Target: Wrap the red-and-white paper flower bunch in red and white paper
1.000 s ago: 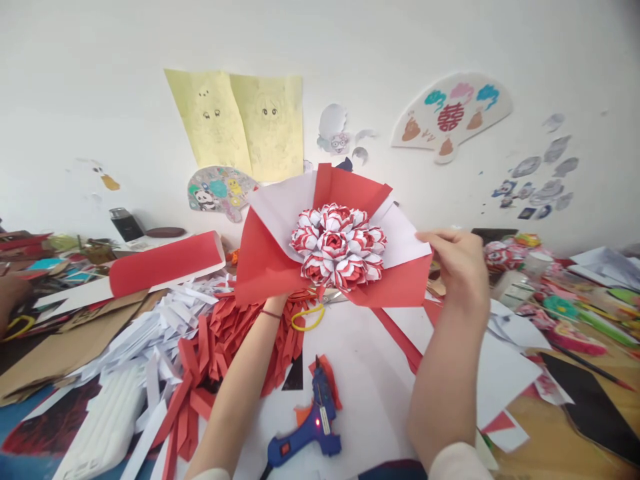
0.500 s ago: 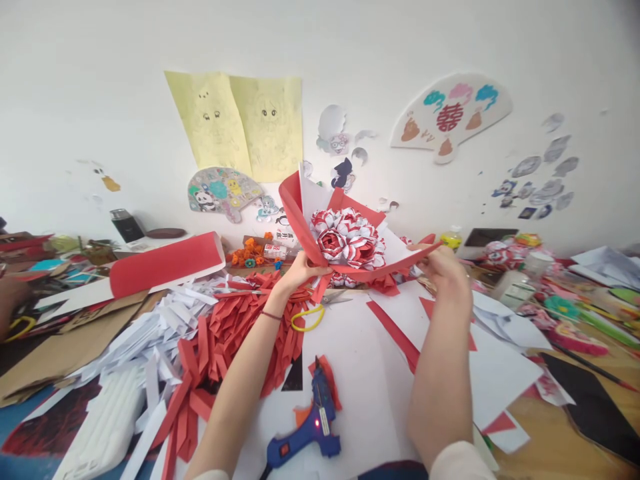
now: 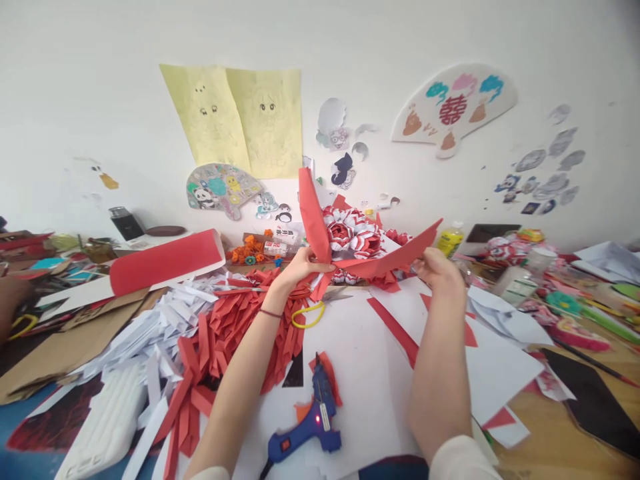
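Above white sheets, both hands, the left [image 3: 306, 267] and right [image 3: 436, 268], pinch stiff, creased red paper [image 3: 400, 259] around ruffled flowers [image 3: 353, 233].

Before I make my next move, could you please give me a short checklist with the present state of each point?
- Left hand gripping the red wrapper near its base: ok
- Right hand firmly holding the wrapper's edge: cannot tell
- Paper flowers inside the wrapper: ok
- Glue gun lying away from both hands: ok, its light is lit
- Glue gun's tip hot: cannot tell
- Space beside the left forearm free of loose red strips: not ok
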`<state>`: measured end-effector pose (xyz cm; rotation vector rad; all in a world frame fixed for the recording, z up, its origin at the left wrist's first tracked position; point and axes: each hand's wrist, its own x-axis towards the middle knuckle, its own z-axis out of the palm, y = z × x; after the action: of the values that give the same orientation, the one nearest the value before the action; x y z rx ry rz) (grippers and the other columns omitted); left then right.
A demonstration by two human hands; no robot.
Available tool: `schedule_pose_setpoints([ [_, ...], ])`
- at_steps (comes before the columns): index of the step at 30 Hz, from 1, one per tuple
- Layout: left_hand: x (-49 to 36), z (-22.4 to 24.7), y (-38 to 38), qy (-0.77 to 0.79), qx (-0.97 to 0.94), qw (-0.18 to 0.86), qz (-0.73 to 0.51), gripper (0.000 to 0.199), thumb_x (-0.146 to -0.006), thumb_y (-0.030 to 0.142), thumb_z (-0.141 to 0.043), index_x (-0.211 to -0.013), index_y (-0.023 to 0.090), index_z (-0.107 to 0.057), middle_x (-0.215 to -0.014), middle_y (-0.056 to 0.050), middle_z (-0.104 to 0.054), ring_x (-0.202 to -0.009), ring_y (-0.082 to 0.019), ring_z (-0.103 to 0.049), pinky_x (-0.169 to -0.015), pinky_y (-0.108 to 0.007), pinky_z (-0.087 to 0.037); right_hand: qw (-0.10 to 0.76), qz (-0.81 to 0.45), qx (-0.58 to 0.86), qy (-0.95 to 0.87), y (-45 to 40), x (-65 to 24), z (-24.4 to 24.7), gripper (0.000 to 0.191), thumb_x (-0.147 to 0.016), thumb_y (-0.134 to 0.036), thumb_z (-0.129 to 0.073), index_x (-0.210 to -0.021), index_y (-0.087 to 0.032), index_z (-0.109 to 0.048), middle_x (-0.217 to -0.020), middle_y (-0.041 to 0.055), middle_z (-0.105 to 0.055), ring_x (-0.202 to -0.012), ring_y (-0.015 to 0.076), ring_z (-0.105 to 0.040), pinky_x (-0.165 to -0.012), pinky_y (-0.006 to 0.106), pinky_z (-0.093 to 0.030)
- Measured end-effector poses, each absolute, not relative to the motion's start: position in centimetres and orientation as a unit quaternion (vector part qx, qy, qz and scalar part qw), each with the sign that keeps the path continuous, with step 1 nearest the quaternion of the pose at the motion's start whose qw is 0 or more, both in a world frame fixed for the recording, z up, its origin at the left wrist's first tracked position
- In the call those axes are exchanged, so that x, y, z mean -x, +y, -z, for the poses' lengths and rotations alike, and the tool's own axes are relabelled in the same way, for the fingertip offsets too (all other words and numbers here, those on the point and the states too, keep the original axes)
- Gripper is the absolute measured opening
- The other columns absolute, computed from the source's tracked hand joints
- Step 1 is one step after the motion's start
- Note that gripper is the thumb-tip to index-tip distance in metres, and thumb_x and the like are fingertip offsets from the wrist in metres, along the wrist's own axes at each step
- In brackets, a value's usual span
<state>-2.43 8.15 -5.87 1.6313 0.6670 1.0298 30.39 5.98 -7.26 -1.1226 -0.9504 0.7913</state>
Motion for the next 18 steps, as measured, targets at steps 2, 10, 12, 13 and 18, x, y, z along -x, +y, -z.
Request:
schedule_pose_setpoints([
  [2, 2.6, 5.7, 8.1, 0.277, -0.679, 0.527, -0.431, 0.028, -0.059, 0.026, -0.085, -0.075, 0.013, -0.066, -0.075, -0.001, -0.068, -0.070, -0.015, -0.061, -0.069, -0.026, -0.047, 0.681, -0.382, 0.478, -0.403, 5.9, -30.0, 6.9, 0.022, -0.053, -0.020, -0.070, -0.056, -0.021, -0.049, -0.052, -0.0031, -0.049, -0.045, 0.0080, -0.038, -0.037, 0.019, -0.029],
  [10, 4.0, 6.3, 9.1, 0.257, -0.588, 0.597, -0.481, 0.034, -0.058, 0.020, -0.088, -0.082, 0.015, -0.065, -0.077, 0.001, -0.069, -0.071, -0.014, -0.066, -0.069, -0.025, -0.050, 0.690, -0.428, 0.404, -0.422, 3.6, -28.3, 3.8, 0.020, -0.058, -0.018, -0.078, -0.067, -0.018, -0.060, -0.060, -0.0046, -0.057, -0.053, 0.0058, -0.048, -0.043, 0.013, -0.036],
  [12, 4.3, 6.7, 9.4, 0.251, -0.572, 0.611, -0.487, 0.037, -0.059, 0.019, -0.087, -0.089, 0.017, -0.065, -0.085, 0.001, -0.071, -0.077, -0.015, -0.068, -0.075, -0.027, -0.053, 0.693, -0.419, 0.386, -0.441, 2.7, -27.5, 2.6, 0.018, -0.062, -0.021, -0.078, -0.076, -0.019, -0.067, -0.067, -0.0031, -0.062, -0.056, 0.0068, -0.052, -0.045, 0.014, -0.039],
  [13, 4.4, 7.0, 9.5, 0.248, -0.563, 0.618, -0.490, 0.040, -0.058, 0.018, -0.087, -0.092, 0.018, -0.065, -0.090, 0.001, -0.072, -0.080, -0.015, -0.068, -0.078, -0.028, -0.053, 0.697, -0.411, 0.377, -0.451, 2.3, -27.0, 2.1, 0.018, -0.064, -0.022, -0.077, -0.080, -0.019, -0.070, -0.070, -0.0019, -0.065, -0.058, 0.0076, -0.053, -0.045, 0.014, -0.040],
  [18, 4.7, 7.9, 9.8, 0.226, -0.515, 0.661, -0.496, 0.045, -0.060, 0.018, -0.083, -0.100, 0.019, -0.064, -0.101, -0.001, -0.073, -0.091, -0.019, -0.071, -0.091, -0.034, -0.055, 0.722, -0.384, 0.336, -0.467, 1.0, -24.2, -0.1, 0.009, -0.073, -0.027, -0.072, -0.079, -0.019, -0.072, -0.074, 0.0016, -0.067, -0.062, 0.0109, -0.058, -0.058, 0.020, -0.051],
])
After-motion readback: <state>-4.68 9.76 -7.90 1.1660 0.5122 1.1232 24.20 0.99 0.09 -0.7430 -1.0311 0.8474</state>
